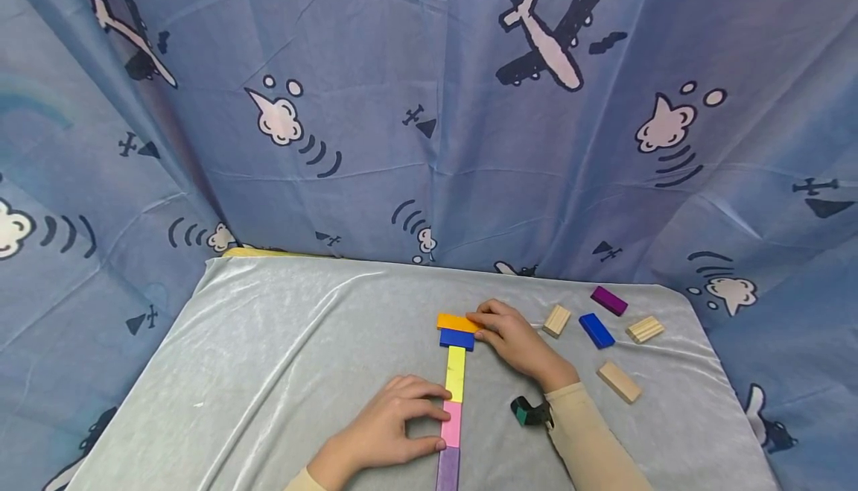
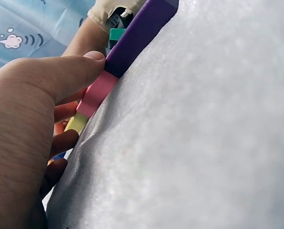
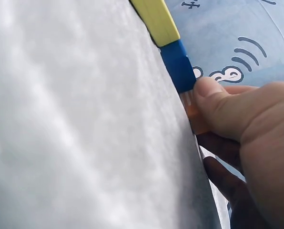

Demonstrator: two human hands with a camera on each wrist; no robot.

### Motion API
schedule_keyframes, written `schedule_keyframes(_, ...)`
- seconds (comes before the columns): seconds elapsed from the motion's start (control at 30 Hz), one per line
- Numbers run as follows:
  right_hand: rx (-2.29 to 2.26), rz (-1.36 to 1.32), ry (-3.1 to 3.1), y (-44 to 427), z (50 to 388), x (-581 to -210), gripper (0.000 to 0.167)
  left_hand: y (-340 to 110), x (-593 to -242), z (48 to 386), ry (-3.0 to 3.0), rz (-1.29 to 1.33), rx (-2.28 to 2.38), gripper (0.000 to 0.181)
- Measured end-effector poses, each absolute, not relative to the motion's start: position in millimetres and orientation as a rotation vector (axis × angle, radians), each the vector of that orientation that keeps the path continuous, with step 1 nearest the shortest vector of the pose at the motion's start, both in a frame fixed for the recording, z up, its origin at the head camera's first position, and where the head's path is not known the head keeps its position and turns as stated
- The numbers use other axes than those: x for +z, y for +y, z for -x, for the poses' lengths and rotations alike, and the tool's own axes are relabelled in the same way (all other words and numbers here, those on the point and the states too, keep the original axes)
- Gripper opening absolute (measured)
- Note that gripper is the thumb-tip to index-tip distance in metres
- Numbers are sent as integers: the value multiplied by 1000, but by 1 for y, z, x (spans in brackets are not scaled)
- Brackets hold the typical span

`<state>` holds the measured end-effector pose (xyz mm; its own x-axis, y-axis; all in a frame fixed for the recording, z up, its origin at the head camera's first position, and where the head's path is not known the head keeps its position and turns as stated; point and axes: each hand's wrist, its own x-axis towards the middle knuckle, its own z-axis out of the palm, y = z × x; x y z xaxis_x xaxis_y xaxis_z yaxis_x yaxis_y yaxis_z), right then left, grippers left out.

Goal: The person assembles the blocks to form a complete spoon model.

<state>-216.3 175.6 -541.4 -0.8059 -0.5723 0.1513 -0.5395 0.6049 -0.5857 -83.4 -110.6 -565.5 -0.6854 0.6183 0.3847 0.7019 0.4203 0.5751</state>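
Observation:
A straight row of yellow [image 1: 456, 373], pink [image 1: 451, 425] and purple [image 1: 447, 469] blocks lies on the cloth. Crosswise at its far end sits a blue block [image 1: 457, 339], with an orange block [image 1: 456, 322] just beyond. My right hand [image 1: 519, 342] pinches the orange block's right end, its thumb beside the blue block's end; in the right wrist view the thumb partly covers the orange block [image 3: 195, 120]. My left hand [image 1: 392, 420], fingers slightly bent and spread, rests its fingertips along the row's left side. In the left wrist view its thumb touches near the pink-purple joint.
Right of my right hand lie loose blocks: a purple one [image 1: 608, 301], a blue one [image 1: 596, 331] and several plain wooden ones, the nearest [image 1: 620, 381] beside my right forearm. A black and green device [image 1: 528, 411] is at the right wrist. A patterned curtain [image 1: 429, 103] hangs behind the table.

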Motion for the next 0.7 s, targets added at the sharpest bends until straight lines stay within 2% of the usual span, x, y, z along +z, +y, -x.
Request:
schedule_keyframes(0.37,-966,983,2745,173,219,-543,36,-115,-567,83,-2581,1175,-1127,25)
schedule_keyframes(0.7,-1014,876,2734,178,216,-536,41,-112,-566,84,-2576,1191,-1123,26)
